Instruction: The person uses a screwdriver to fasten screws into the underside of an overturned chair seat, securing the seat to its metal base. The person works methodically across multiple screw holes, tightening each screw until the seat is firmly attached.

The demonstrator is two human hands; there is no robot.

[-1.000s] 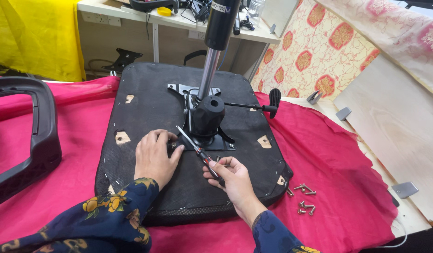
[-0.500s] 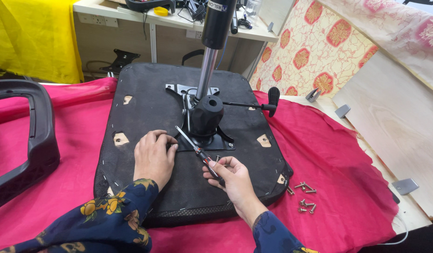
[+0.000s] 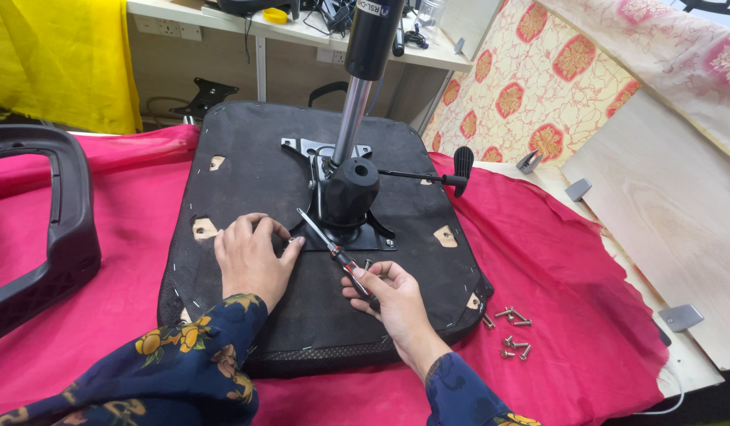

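Observation:
An upturned black chair seat (image 3: 254, 166) lies on a red cloth, with a black metal mechanism (image 3: 347, 189) and a chrome gas cylinder (image 3: 351, 118) rising from its middle. My right hand (image 3: 389, 298) grips a screwdriver (image 3: 327, 246) with a black and red handle; its tip points at the mechanism plate's front left corner. My left hand (image 3: 253, 256) rests flat on the seat, fingertips touching that same corner beside the screwdriver tip.
Several loose screws (image 3: 511, 331) lie on the red cloth (image 3: 554, 276) right of the seat. A black armrest (image 3: 53, 213) sits at the left. A lever with a black knob (image 3: 462, 167) sticks out right. Pale wooden boards (image 3: 665, 213) lie along the right edge.
Both hands stay at the plate's corner with the screwdriver in nearly the same place; only slight shifts of view.

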